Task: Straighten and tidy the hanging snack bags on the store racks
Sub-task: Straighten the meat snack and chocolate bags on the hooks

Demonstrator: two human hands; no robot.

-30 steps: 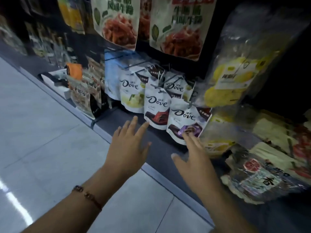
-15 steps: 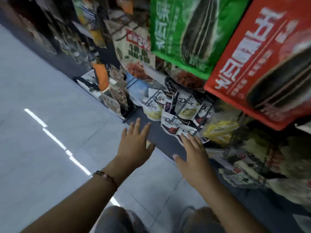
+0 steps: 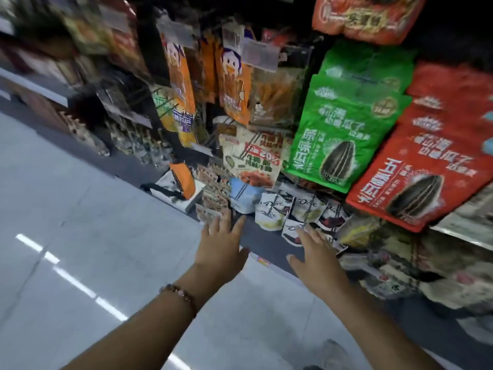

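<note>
**Hands spread below the hanging snacks**

Both hands reach toward the rack, fingers straight and holding nothing: left hand [image 3: 220, 252] at 6 o'clock, right hand [image 3: 313, 259] at 5. The white Dove bags [image 3: 270, 216] hang just past the fingertips.

You can read "Dove" in script on the small white pouches [image 3: 270, 213] hanging in the lowest row of the rack, though on several only part of the word shows. Above them, the pale bag with red strips pictured on it [image 3: 252, 160] carries "20%" in a red band; the characters around it are too blurred to make out. The green sunflower-seed bag [image 3: 338, 134] bears large white Chinese characters, among them "原味" and "瓜子". The red sunflower-seed bag [image 3: 421, 177] beside it also shows "瓜子". The price tags [image 3: 260, 54] higher up are unreadable.
</note>
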